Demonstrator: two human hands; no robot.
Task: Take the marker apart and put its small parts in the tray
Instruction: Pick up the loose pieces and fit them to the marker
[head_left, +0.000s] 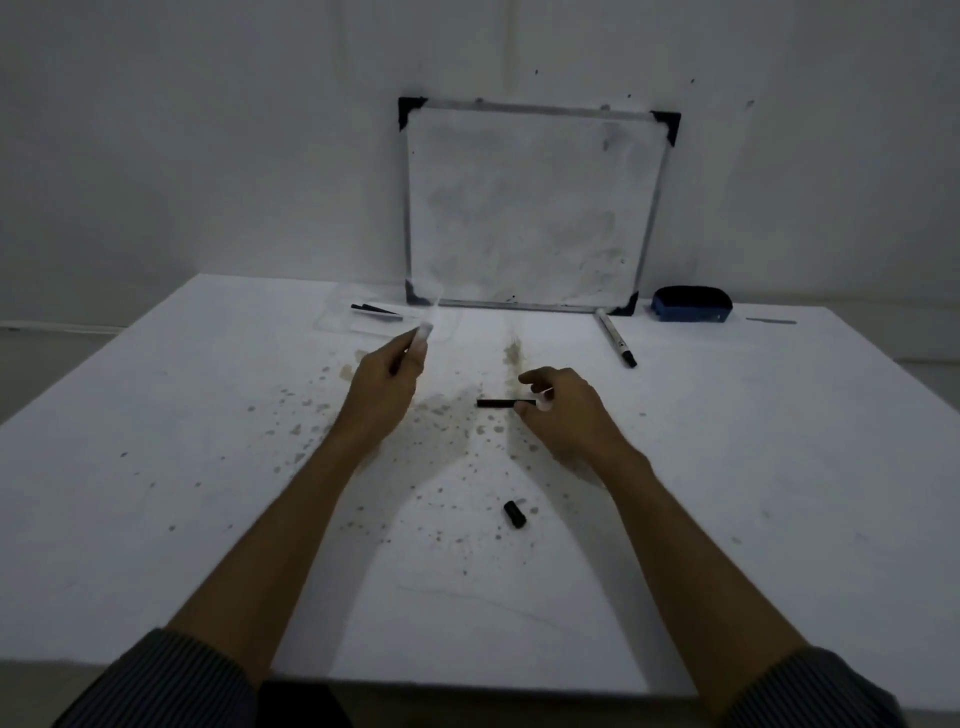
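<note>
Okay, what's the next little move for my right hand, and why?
Probably carry the black ink stick over to the clear tray and let go: the right hand pinches it, already out of the barrel held by the left hand, and the tray lies beyond that hand.

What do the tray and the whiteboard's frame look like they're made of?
Tray: seemingly clear, glossy plastic; the table shows through it. Whiteboard frame: likely thin silvery metal, since its edges glint, with matt black corner pieces, probably plastic.
</note>
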